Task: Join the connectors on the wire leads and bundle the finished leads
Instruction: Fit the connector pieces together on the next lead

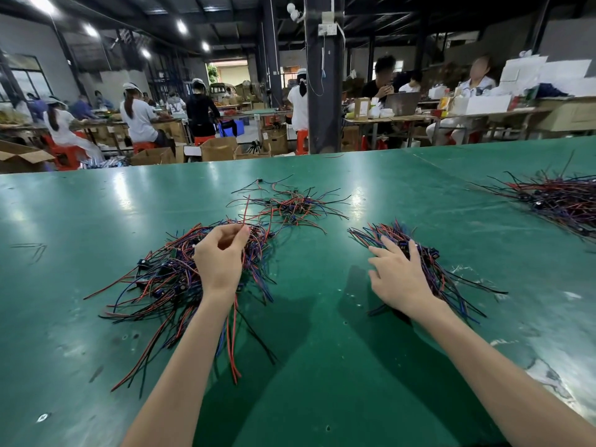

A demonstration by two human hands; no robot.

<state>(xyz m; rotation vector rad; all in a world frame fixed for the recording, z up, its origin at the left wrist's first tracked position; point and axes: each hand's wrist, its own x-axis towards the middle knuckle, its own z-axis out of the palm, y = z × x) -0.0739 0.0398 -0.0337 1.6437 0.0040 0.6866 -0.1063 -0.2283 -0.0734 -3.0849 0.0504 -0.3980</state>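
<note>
Fingers (239, 236) of the left hand (221, 256) pinched one thin red wire lead (245, 209) over the left heap of red, blue and black leads (154, 282); the right hand (398, 275) lay spread, holding nothing, on the right heap (430, 256). Beyond, the small tangle (290, 206) perhaps held joined leads; no bundle showed.

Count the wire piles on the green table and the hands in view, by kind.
Wire lead piles: 4 (left pile, far middle pile, right pile, far-right pile)
Hands: 2 (left hand pinching a red lead, right hand resting on the right pile)
Total: 6
</note>
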